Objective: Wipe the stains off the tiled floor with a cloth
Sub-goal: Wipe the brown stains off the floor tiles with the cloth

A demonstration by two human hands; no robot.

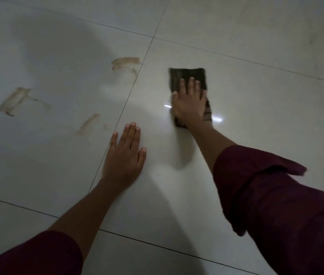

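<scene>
A dark folded cloth (pixel 188 76) lies flat on the glossy white tiled floor (pixel 256 96), right of a grout line. My right hand (pixel 189 100) presses down on the cloth with fingers spread, covering its near half. My left hand (pixel 125 153) rests palm-down on the bare tile, fingers together, holding nothing. Three brownish smeared stains mark the tile to the left: one at the top by the grout line (pixel 125 63), one at the far left (pixel 15 101), and a smaller one (pixel 88 124) just beyond my left hand.
Dark grout lines (pixel 129 92) divide the floor into large tiles. A bright light reflection (pixel 216 119) shines beside the cloth. Dark red sleeves (pixel 276 205) cover both my forearms. A broad shadow falls over the upper left tile.
</scene>
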